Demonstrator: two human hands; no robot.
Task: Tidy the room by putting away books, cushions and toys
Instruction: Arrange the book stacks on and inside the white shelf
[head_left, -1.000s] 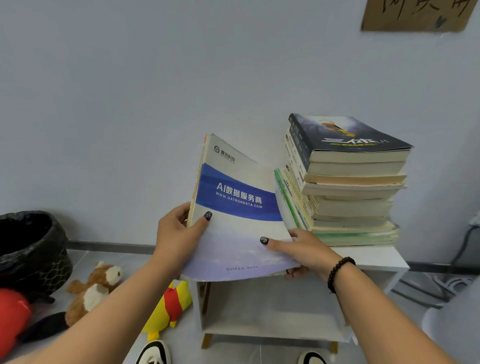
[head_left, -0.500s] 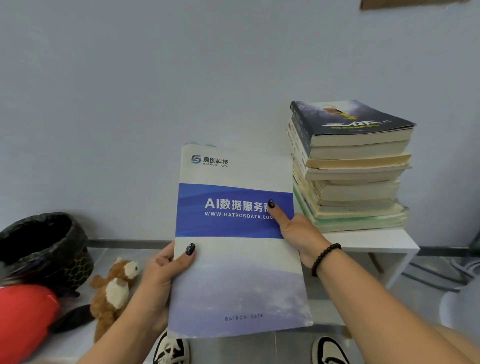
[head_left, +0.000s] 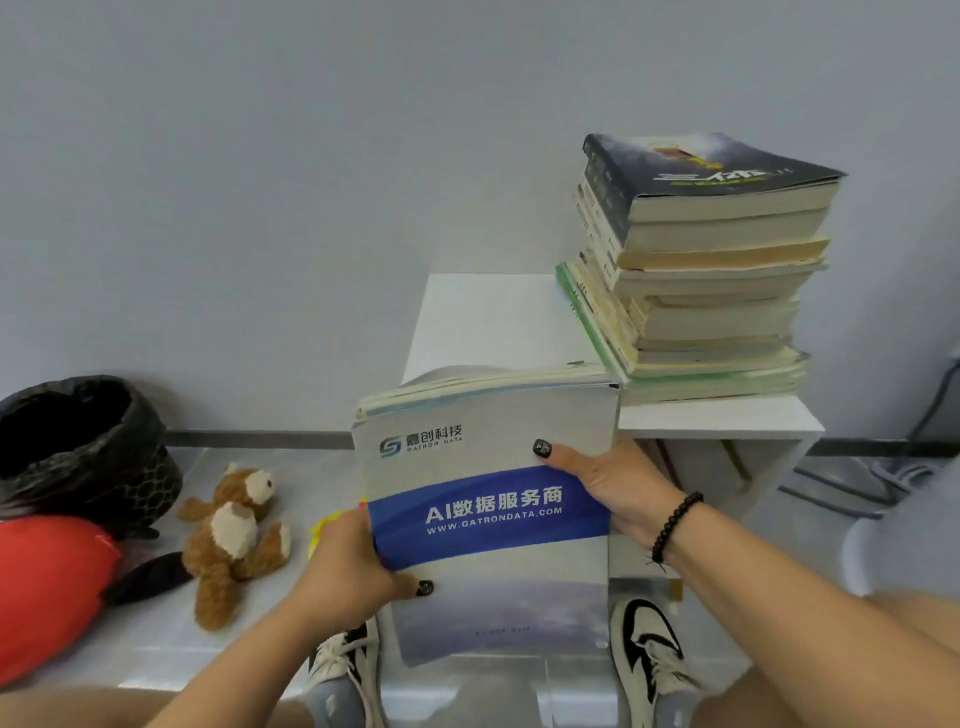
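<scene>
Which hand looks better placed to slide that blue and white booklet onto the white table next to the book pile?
Probably the right hand: it grips the booklet on the edge nearest the book stack and white table; the left hand holds the far edge.

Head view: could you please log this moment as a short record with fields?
held item: blue-and-white brochure, on top of a thin bundle of papers
left hand: grips brochure's left edge
right hand: grips brochure's right edge
book stack: on white side table, right part
floor, left: teddy bear, red cushion, black bin
</scene>
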